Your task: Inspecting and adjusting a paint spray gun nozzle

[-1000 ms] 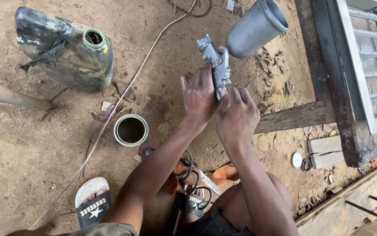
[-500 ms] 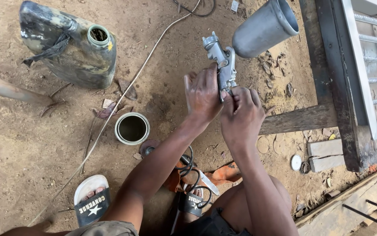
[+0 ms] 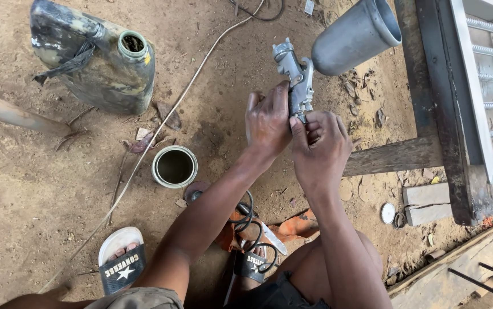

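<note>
I hold a metal paint spray gun [image 3: 295,77] over the dirt floor, its grey cup [image 3: 356,37] tilted up to the right. My left hand [image 3: 267,120] is wrapped around the gun's handle from the left. My right hand [image 3: 319,146] grips the lower end of the handle, fingers pinched at its base. A coiled black hose [image 3: 250,220] lies on the ground below my arms, between my feet.
A dirty plastic jerrycan with an open neck [image 3: 94,57] lies at upper left. An open round tin [image 3: 174,166] stands on the dirt. A thin cord [image 3: 160,123] crosses the ground. A dark metal gate frame [image 3: 449,97] and a wooden plank [image 3: 392,155] lie at right.
The spray gun and both hands sit slightly lower in view than a second ago; my right fingers have shifted at the handle's base. Nothing was let go.
</note>
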